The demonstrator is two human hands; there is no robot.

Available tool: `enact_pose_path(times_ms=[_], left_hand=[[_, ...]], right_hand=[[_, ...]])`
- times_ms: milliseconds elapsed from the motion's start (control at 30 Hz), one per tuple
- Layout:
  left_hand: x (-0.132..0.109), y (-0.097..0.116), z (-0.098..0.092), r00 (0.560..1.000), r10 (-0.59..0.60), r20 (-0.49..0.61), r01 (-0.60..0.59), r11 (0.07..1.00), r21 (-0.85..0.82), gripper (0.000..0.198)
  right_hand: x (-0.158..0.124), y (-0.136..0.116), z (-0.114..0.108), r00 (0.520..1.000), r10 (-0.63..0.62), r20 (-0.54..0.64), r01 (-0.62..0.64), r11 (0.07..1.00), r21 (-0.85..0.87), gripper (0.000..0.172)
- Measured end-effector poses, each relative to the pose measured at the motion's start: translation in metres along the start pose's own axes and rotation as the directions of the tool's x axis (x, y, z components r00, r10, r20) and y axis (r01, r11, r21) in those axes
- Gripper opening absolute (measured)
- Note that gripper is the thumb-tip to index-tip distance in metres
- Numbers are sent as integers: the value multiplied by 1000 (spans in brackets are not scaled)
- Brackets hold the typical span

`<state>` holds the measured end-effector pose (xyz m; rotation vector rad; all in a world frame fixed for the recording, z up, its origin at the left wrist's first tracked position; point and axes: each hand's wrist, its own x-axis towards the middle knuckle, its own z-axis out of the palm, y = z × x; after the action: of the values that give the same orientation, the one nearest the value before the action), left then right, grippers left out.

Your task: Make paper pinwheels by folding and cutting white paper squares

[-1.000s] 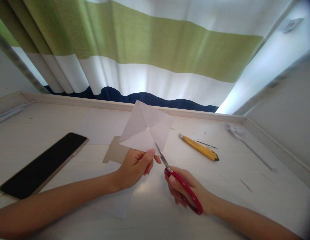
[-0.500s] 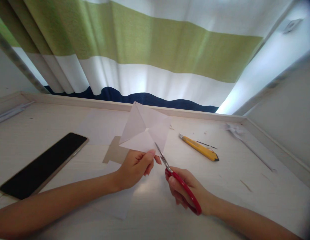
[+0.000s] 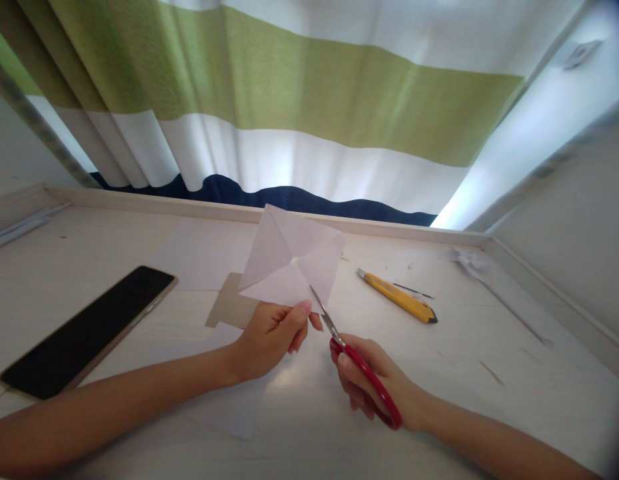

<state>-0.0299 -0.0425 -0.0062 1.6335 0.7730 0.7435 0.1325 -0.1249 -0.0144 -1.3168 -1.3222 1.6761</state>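
In the head view, the left forearm comes in from the lower left, nearly level, and the left hand (image 3: 269,339) is raised over the worktop (image 3: 309,447), palm inward, with its fingers curled. Thumb and forefinger are pinched tight on the near edge of a white paper square (image 3: 312,248), which is held up and tilted in front of the person. Diagonal lines run from its corners towards a small opening near its middle.

The right forearm reaches in from the lower right, and the right hand (image 3: 389,372) has its fingers closed around the red handles of the scissors (image 3: 368,373). The blades point up and to the left, and one tip lies over the square's lower right part; whether paper sits between the blades is hard to tell.

Counted out: two hands, one pair of scissors, one square held up, one phone (image 3: 89,333) on the left, one yellow cutter (image 3: 399,298) on the right with one thin dark rod (image 3: 413,290) just beside it, and one pale stick (image 3: 514,308) with one crumpled paper form (image 3: 472,259) at its far end. One beige card (image 3: 232,300) lies partly under the square. Behind everything hangs one striped curtain (image 3: 339,93).
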Motion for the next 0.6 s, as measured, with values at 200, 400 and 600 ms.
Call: enact_pose_path(times_ms=[200, 400, 600], left_hand=[[0, 0, 0, 1000, -27, 12, 27, 1000, 1, 43], [-3, 1, 1, 998, -41, 38, 41, 999, 8, 41], [-3, 0, 1, 998, -41, 48, 41, 999, -11, 39]], right_hand=[[2, 1, -2, 1000, 21, 13, -21, 1000, 9, 37], [2, 0, -2, 999, -2, 37, 2, 1000, -1, 38], [2, -1, -2, 1000, -7, 29, 7, 1000, -10, 37]])
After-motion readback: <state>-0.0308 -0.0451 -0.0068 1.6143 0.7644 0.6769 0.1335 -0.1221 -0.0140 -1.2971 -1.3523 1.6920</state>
